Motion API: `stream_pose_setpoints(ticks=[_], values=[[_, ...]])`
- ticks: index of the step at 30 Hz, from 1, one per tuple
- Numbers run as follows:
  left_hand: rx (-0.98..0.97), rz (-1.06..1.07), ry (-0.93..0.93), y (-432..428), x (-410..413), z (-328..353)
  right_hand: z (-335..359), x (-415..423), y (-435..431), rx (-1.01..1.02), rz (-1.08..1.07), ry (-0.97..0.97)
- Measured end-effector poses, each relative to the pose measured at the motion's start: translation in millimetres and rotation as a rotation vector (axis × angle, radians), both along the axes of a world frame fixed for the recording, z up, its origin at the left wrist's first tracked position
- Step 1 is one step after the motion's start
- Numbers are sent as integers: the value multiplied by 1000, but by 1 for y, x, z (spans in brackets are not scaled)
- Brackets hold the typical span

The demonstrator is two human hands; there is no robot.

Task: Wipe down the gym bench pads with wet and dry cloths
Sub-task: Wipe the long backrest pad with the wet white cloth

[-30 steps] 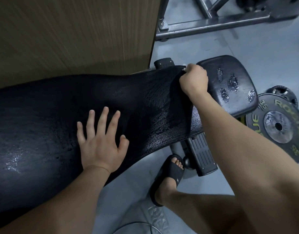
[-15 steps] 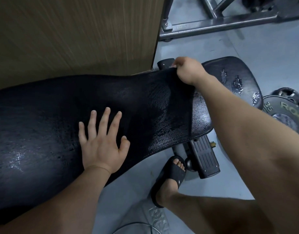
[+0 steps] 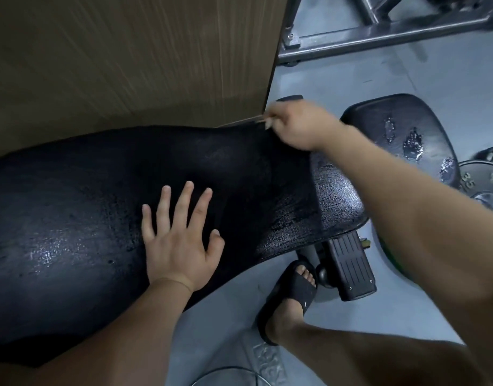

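Black pad point(image 3: 72, 218) under flat left hand point(image 3: 178, 246), right hand point(image 3: 298, 126) curled at edge

Wooden panel point(image 3: 128, 59) crowded just beyond my right hand point(image 3: 298, 126), seat pad point(image 3: 401, 118) close on its right, back pad point(image 3: 239, 174) lay open nearer me.

We are standing in a gym: we are looking down at a black padded bench point(image 3: 72, 218) with a separate seat pad point(image 3: 401, 121), a weight plate point(image 3: 473, 185) stamped 35 sitting on the grey floor point(image 3: 337, 73) beside it, and a steel rack frame point(image 3: 378, 32) standing beyond.
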State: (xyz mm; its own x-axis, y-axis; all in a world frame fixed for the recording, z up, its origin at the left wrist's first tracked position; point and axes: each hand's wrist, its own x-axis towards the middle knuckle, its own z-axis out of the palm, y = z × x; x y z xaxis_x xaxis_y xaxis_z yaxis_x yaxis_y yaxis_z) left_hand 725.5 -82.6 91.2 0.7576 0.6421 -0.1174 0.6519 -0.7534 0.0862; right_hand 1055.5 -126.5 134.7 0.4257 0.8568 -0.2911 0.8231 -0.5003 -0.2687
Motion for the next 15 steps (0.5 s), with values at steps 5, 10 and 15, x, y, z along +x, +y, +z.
stream_pose_setpoints(ticks=[5, 10, 15], values=[[0, 0, -2, 0, 0, -1, -1, 18, 8, -120, -162, -82], [0, 5, 7, 0, 0, 0, -7, -35, 58, -101, -135, 37], [9, 0, 14, -1, 0, 0, -10, -81, 83, -18, -59, 85]])
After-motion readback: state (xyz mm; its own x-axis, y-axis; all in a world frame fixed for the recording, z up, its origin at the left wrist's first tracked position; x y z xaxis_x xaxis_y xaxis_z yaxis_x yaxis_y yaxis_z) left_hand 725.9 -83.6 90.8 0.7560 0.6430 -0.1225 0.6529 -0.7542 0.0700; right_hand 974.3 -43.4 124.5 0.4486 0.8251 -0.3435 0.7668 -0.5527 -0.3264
